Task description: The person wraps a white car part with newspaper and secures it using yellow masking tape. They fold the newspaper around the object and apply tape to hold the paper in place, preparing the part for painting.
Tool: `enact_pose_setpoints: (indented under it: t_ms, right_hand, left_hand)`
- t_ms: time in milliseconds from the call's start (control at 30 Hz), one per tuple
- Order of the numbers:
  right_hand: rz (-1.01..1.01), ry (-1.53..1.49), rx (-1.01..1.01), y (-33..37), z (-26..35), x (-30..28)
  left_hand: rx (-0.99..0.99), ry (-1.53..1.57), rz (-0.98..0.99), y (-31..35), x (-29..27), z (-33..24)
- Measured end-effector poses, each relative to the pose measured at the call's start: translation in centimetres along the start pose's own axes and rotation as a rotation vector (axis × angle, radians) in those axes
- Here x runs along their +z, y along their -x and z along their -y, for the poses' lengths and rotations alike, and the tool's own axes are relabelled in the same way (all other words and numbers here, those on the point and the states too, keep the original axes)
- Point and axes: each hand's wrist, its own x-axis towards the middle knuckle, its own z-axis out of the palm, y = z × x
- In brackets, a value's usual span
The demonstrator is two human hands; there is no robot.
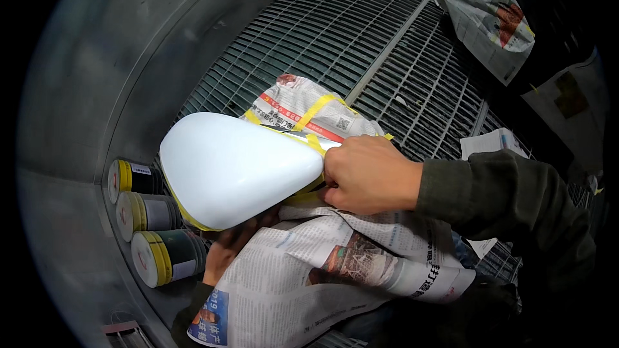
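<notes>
A glossy white, teardrop-shaped shell has yellow masking tape along its edges. Taped newspaper covers its far side, and a loose newspaper sheet drapes over the near side. My right hand is closed at the shell's narrow right end, fingers curled in a pinch. What lies between them is hidden. From below, my left hand grips the shell's underside near its lower edge. Its fingers are partly lost in shadow and behind the newspaper.
Several cans with yellow bands lie along the grey wall at left. The floor is metal grating. Another newspaper-wrapped piece is at the far right, with a dark-patched sheet nearer and loose paper by my right forearm.
</notes>
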Motion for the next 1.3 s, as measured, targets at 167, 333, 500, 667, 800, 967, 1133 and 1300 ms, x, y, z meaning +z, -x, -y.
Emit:
enact_pose_setpoints:
  t_ms: [167, 333, 500, 667, 800, 967, 1133, 1300]
  right_hand:
    - [0.029, 0.009, 0.004, -0.1, 0.2, -0.3]
    - [-0.109, -0.051, -0.054, 0.2, -0.5, 0.6]
    - [-0.130, -0.065, -0.067, 0.0, -0.4, 0.7]
    - [-0.180, -0.062, -0.089, 0.4, -0.4, 0.9]
    - [-0.156, -0.046, -0.090, 0.2, -0.4, 0.9]
    - [-0.175, -0.037, -0.092, 0.6, -0.4, 0.7]
    - [-0.179, -0.047, -0.096, 0.4, -0.4, 1.0]
    - [-0.177, -0.047, -0.093, 0.4, -0.6, 0.9]
  left_hand:
    - [0.069, 0.009, -0.044, -0.4, 0.1, 1.1]
    - [-0.704, 1.015, -0.531, 0.3, 1.7, 1.2]
    - [-1.018, 1.071, -0.689, -2.4, 1.4, 6.9]
    - [-0.950, 1.031, -0.540, -3.7, 0.0, 8.3]
    - [-0.971, 1.041, -0.486, -5.0, -0.6, 8.8]
    - [-0.918, 1.097, -0.387, -5.8, -1.1, 10.1]
    - [-0.916, 0.977, -0.393, -6.0, -0.6, 9.2]
    - [-0.916, 1.089, -0.410, -6.2, -1.3, 10.3]
